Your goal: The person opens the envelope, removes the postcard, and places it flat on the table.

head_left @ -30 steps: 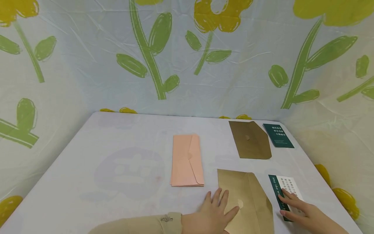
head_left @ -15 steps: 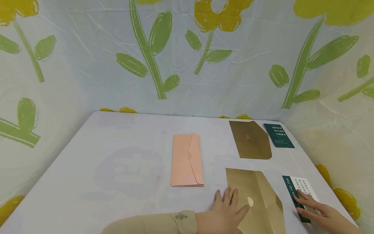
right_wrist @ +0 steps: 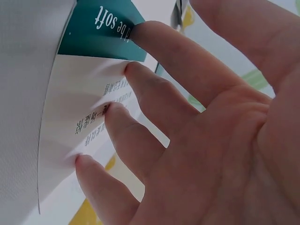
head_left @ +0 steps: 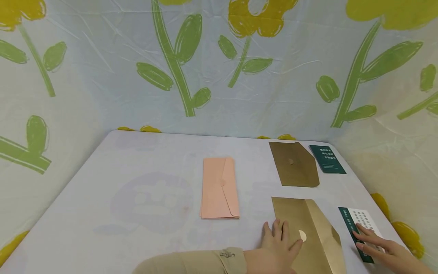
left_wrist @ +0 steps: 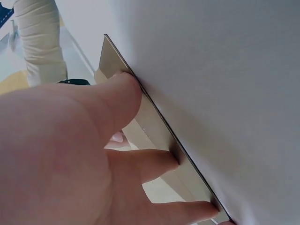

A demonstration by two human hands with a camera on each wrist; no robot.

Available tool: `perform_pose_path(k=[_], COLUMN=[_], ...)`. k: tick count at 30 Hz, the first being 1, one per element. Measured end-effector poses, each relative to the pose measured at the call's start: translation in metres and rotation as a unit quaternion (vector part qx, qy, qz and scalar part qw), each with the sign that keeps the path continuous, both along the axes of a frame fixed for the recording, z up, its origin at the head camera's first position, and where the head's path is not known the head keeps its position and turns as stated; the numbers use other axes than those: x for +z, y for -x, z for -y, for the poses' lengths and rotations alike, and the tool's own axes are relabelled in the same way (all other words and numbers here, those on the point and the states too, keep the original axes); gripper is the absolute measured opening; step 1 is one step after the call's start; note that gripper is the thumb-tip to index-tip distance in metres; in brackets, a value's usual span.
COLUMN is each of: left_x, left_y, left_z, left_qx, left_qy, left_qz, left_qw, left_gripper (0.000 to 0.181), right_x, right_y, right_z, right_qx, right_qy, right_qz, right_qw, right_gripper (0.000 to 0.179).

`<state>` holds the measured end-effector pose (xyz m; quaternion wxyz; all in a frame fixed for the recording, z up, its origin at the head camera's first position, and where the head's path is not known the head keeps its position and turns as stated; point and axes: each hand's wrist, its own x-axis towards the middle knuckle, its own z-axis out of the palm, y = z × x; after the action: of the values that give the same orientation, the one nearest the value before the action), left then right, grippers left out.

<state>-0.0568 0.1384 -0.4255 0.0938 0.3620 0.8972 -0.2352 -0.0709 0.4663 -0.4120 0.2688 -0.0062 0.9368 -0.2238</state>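
Note:
A gold envelope [head_left: 297,213], its flap lifted toward the right, lies at the table's front. My left hand [head_left: 275,247] rests on its left part with fingers spread; in the left wrist view the fingertips touch the envelope [left_wrist: 154,126] near its edge. To the right, a green and white printed card [head_left: 364,219] lies flat. My right hand [head_left: 386,247] presses its fingertips onto this card, and the right wrist view shows the fingers [right_wrist: 154,89] extended across the print. The palm hides part of the card in the head view.
A stack of pink envelopes [head_left: 219,190] lies at the table's middle. Farther back on the right are a brown envelope [head_left: 295,165] and a dark green card [head_left: 327,159]. A flower-patterned curtain [head_left: 212,68] surrounds the table [head_left: 147,160].
Both hands have moved to the right across the table, the left with the gold envelope and the right with the green and white card. The envelope's flap stands more raised.

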Motion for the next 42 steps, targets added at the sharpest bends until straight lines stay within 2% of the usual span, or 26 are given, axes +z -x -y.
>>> perform_pose_path(k=[8,14,21,25,42], left_x=[0.003,0.004,0.004,0.004,0.006], left_y=[0.000,0.002,0.006,0.006,0.009], left_z=[-0.012,-0.025,-0.035,-0.038,-0.038], left_qx=[-0.001,0.005,0.007,0.008,-0.003], left_qy=[-0.010,-0.006,-0.009,-0.017,-0.029], left_qz=[0.008,0.007,0.034,0.035,0.008], left_qw=[0.9999,0.9999,0.9994,0.9992,0.9995], left_gripper=[0.071,0.073,0.073,0.071,0.073], right_x=[-0.001,0.002,0.001,0.001,-0.002], right_y=[0.000,-0.002,-0.003,-0.003,-0.001], right_z=[-0.011,-0.017,-0.022,-0.023,-0.027], right_qx=[-0.022,-0.028,-0.042,-0.044,-0.006], right_qy=[-0.001,-0.014,-0.006,-0.009,-0.033], right_qz=[0.013,0.000,0.000,-0.006,-0.047], right_qw=[0.9997,0.9995,0.9991,0.9990,0.9983], right_gripper=[0.063,0.061,0.061,0.061,0.054])
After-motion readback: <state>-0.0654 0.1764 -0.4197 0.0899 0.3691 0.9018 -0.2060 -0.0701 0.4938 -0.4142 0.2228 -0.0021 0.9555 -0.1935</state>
